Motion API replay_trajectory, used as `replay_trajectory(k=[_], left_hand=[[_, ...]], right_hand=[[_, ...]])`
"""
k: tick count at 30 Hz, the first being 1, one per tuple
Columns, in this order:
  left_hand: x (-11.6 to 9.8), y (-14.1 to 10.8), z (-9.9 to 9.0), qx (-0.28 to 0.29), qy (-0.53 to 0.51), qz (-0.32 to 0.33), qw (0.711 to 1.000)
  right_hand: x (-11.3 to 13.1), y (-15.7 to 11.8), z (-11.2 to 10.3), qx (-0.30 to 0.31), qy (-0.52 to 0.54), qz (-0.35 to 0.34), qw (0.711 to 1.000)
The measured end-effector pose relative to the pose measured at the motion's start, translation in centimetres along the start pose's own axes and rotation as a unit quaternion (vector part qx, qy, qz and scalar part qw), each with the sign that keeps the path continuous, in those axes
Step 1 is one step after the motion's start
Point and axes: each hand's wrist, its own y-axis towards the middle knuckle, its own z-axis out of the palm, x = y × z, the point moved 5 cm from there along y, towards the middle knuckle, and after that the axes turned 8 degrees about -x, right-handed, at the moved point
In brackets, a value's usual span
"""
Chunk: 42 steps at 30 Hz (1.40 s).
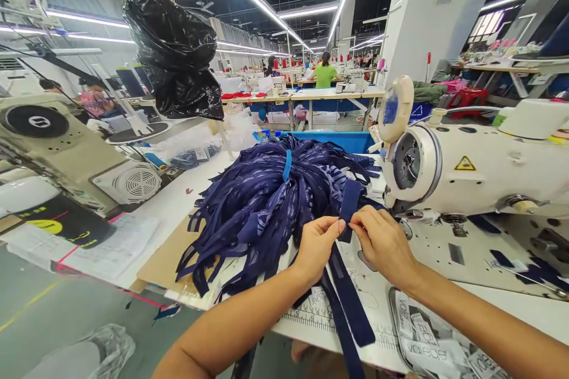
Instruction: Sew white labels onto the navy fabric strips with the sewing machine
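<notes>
1. Head view: a dark navy-blue, flat strip of woven fabric [351, 196] is between the two bare hands, above the white sewing table and in front of the large bundle.

2. The left hand [313, 244] has its thumb and forefinger closed together, pinching the strip at its left edge. The strip's upper part stands up above these fingertips.

3. The right hand [383, 241] also has its thumb and forefinger pressed together, at the right edge of the same strip. The two pairs of fingertips are just beside each other, nearly at the same height.

4. Below the hands, two long navy-blue fabric tails [359, 312] run down over the table edge side. If they belong to the held strip, I cannot tell.

5. The left forearm rises from the lower left, and the right forearm comes in from the lower right, so they make a wide V. Both hands show their backs to the camera, with the other fingers bent.

6. Behind the left hand lies the big bundle of navy-blue strips [262, 198], bound by a light-blue band [287, 166]. The cream-coloured sewing machine [489, 169] stands just beyond the right hand.
</notes>
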Motion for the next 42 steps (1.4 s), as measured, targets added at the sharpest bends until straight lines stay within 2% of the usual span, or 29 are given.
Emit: replay_trajectory(k=[6,10,12,14,17,19,21,24,25,27,31,35,42], left_hand=[[0.2,-0.1,0.2,0.017,0.001,-0.013,1.0],[0.2,-0.2,0.3,0.025,0.006,-0.007,1.0],[0.1,-0.1,0.2,0.021,0.009,-0.004,1.0],[0.0,0.2,0.0,0.011,0.008,-0.003,1.0],[-0.2,0.5,-0.2,0.001,-0.004,-0.003,1.0],[-0.2,0.5,-0.2,-0.001,-0.011,-0.003,1.0],[-0.2,0.4,-0.1,0.0,-0.011,-0.002,1.0],[0.0,0.1,0.1,0.005,-0.009,0.0,1.0],[0.1,0.0,0.2,0.008,-0.01,0.0,1.0],[0.3,-0.1,0.2,0.015,-0.013,-0.002,1.0],[0.4,-0.2,0.3,0.033,-0.004,0.008,0.999],[0.1,-0.4,0.6,0.068,-0.002,0.033,0.997],[0.2,-0.4,0.7,0.089,0.052,0.08,0.991]], right_hand=[[-0.3,-0.1,-0.3,-0.004,0.033,0.009,0.999],[0.2,-1.3,-1.4,-0.003,0.089,-0.033,0.995],[1.3,-2.4,-2.3,0.01,0.109,-0.078,0.991],[3.2,-3.7,-3.2,0.057,0.137,-0.155,0.977],[6.5,-5.5,-4.2,0.174,0.166,-0.276,0.931],[7.6,-5.8,-4.8,0.199,0.17,-0.305,0.916],[7.1,-5.1,-5.1,0.156,0.171,-0.268,0.935],[3.9,-3.4,-4.5,0.078,0.147,-0.092,0.982],[2.7,-3.0,-4.1,0.062,0.134,-0.034,0.988],[1.1,-2.2,-3.2,0.048,0.124,0.036,0.99],[0.3,-1.1,-1.6,0.052,0.123,0.069,0.989],[-0.1,-0.7,-0.9,0.046,0.085,0.091,0.991],[0.1,-0.1,-0.9,0.007,0.027,0.063,0.998]])
